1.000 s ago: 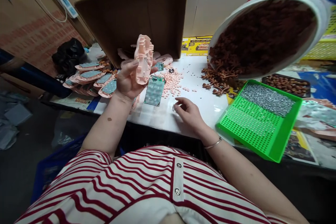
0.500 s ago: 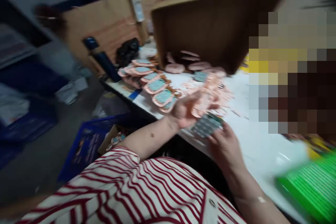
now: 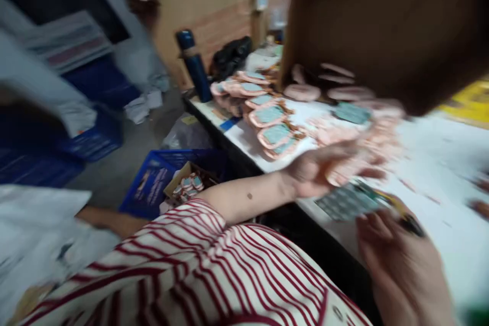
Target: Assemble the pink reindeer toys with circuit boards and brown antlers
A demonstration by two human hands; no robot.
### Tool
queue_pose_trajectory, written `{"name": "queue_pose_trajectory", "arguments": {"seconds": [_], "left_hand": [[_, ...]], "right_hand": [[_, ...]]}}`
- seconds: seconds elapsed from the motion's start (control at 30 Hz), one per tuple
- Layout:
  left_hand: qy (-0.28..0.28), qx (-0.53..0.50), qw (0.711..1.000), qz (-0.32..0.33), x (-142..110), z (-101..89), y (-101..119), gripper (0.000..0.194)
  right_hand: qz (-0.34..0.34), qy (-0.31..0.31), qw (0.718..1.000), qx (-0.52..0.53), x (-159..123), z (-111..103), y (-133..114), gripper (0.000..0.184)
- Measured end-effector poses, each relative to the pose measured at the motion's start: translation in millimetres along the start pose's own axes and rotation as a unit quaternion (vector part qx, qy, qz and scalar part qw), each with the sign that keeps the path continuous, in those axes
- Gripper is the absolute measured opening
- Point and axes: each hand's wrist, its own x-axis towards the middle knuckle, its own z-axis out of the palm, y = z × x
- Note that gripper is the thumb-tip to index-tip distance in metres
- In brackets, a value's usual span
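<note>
My left hand (image 3: 315,170) is closed around a soft pink piece (image 3: 344,169) above the front edge of the white table. Just below it, a grey panel with rows of pale dots (image 3: 346,202) spans the gap between my hands; which one bears it, I cannot tell. My right hand (image 3: 397,254) is curled around a small yellow-and-black handled tool (image 3: 401,211), blurred by motion. Beyond my left hand lies a heap of pink scraps (image 3: 332,130), with a loose grey-blue panel (image 3: 352,112) behind. Pink-rimmed pieces with pale blue centres (image 3: 269,114) are stacked to the left.
A large cardboard box (image 3: 367,30) lies on its side at the back of the table, pink pieces at its mouth. A dark blue bottle (image 3: 193,66) and black bag (image 3: 231,58) stand far left. Below is a blue crate (image 3: 153,178). Another person's fingers (image 3: 479,206) show at right.
The view has swung right to left, so the table and box sit further right. My right hand has come nearer the camera and apart from my left, which still holds the pink piece.
</note>
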Motion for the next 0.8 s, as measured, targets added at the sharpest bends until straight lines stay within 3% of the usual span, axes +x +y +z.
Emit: {"name": "queue_pose_trajectory", "arguments": {"seconds": [0.07,0.17,0.3,0.43,0.63,0.8], "left_hand": [[0.032,0.011,0.999,0.008,-5.6,-0.5,-3.7,0.022],[0.04,0.03,0.998,0.04,-2.0,-7.0,-11.1,0.028],[0.039,0.068,0.996,-0.044,4.6,-11.4,-28.5,0.042],[0.023,0.069,0.993,-0.094,3.4,-9.6,-50.5,0.046],[-0.03,0.038,0.991,-0.124,6.5,-10.1,-69.7,0.047],[-0.075,0.01,0.988,-0.134,4.6,-6.9,-71.8,0.048]], "right_hand": [[0.04,0.05,0.996,0.06,-8.3,0.4,-6.8,0.056],[0.026,0.033,0.997,0.061,-9.8,-4.8,-17.2,0.057],[0.061,0.041,0.996,0.056,-11.8,-25.6,-25.7,0.045],[0.044,0.038,0.998,0.027,-19.5,-39.3,-28.3,0.041],[-0.096,0.016,0.987,-0.124,-21.9,-40.0,-33.3,0.034],[-0.25,-0.005,0.909,-0.334,-21.1,-35.9,-30.4,0.03]]}}
